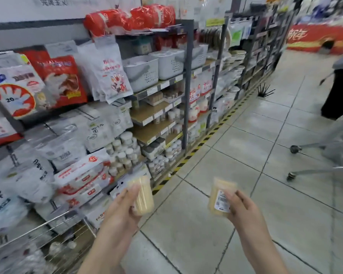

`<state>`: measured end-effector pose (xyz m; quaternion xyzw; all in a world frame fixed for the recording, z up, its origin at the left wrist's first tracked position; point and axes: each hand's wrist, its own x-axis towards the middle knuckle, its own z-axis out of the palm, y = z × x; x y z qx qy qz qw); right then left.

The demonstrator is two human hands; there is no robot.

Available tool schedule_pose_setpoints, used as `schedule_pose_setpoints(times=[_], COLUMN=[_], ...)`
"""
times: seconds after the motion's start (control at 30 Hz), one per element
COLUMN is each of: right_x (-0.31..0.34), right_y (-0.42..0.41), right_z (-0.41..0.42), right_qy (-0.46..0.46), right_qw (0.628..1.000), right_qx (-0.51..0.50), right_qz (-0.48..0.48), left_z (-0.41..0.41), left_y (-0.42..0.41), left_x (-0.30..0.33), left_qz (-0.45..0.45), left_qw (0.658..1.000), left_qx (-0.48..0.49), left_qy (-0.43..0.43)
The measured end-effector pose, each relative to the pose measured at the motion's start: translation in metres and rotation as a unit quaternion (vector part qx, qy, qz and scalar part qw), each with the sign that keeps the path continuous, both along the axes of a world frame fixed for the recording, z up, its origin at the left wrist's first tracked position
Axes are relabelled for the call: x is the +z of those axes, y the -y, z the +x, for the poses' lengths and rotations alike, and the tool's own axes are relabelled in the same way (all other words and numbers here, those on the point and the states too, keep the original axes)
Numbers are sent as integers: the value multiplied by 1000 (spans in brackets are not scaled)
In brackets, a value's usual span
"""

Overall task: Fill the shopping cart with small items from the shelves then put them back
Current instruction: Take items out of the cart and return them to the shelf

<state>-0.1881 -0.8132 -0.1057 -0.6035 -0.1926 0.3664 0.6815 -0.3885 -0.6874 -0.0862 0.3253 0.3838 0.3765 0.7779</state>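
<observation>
Ahead of my right hand (244, 209) and between both hands I see open tiled floor (236, 147). Left of my left hand (120, 208), packed shelves (156, 107) and a wire rack (53, 230) block. Far right of my right hand, shopping cart (325, 159) wheels and frame stand in the way.

My left hand (123, 204) grips a clear tub of pale yellow sticks (143, 196), upright, tilted slightly toward one o'clock. At three o'clock from it, well apart, my right hand (240, 208) pinches a second yellow pack (219, 196), its white barcode label facing me.
</observation>
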Motion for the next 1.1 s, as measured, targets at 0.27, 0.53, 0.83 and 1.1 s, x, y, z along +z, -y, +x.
schedule_pose_setpoints(times=[0.27, 0.53, 0.83, 1.1], right_x=[-6, 12, -15, -6], right_y=[-86, -185, -262, -382], right_z=[110, 258, 403, 540], right_qy=[6, 35, -45, -26], right_qw=[1000, 999, 996, 999], right_qx=[9, -12, -72, 15], right_qz=[-16, -22, -35, -34], left_z=[118, 272, 434, 533], left_y=[-82, -209, -299, -393], left_x=[-3, 1, -11, -2], left_qz=[14, 59, 10, 27], left_qw=[1000, 998, 996, 999], left_qx=[17, -33, -86, 7], left_qy=[-3, -16, -13, -35])
